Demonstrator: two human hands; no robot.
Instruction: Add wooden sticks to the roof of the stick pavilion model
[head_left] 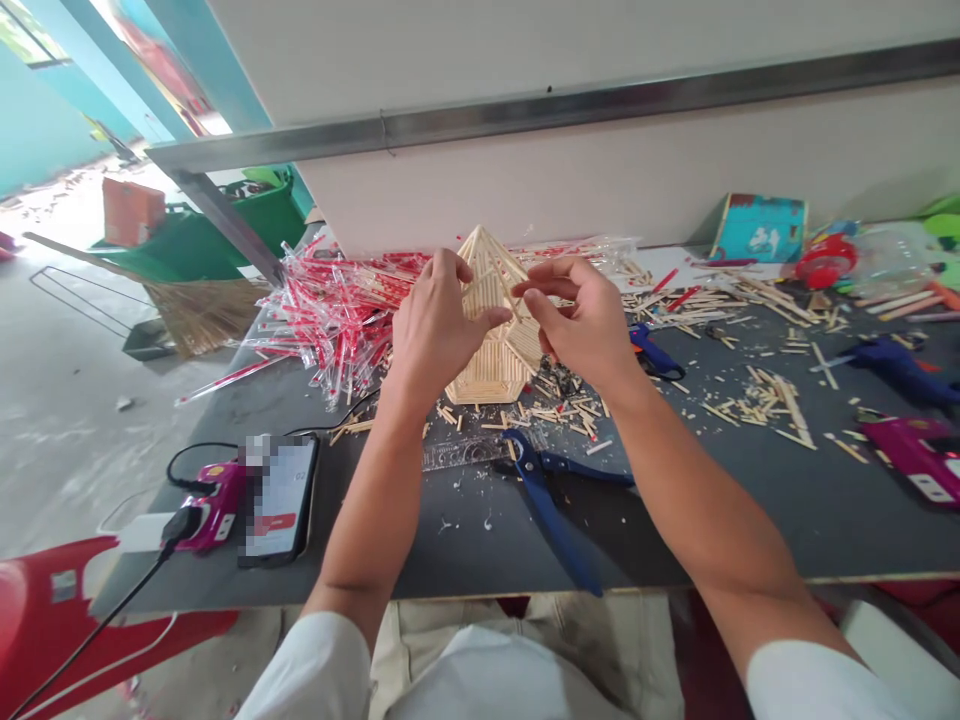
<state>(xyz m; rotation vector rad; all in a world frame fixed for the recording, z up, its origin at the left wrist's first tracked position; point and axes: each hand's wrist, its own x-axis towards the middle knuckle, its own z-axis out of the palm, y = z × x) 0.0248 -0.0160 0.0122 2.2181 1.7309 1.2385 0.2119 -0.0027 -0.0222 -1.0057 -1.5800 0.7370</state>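
The left hand [439, 325] and right hand [581, 325] are gripping a pointed wooden-stick model [491, 375] from either side, near the middle of the tabletop [675, 530] and close to its back edge. Both hands are curving half open and working through thumbs and fingertips, seemingly to avoid crushing the thin sticks. Blue-handled pliers [551, 510] and a steel ruler [465, 452] are lying just in front of the model, apparently kept within easy reach. Loose stick offcuts [562, 415] are scattering around its base, red-striped plastic-wrapped sticks [330, 310] are heaping up toward the back-left corner, and a phone [281, 500] is sitting near the front-left corner.
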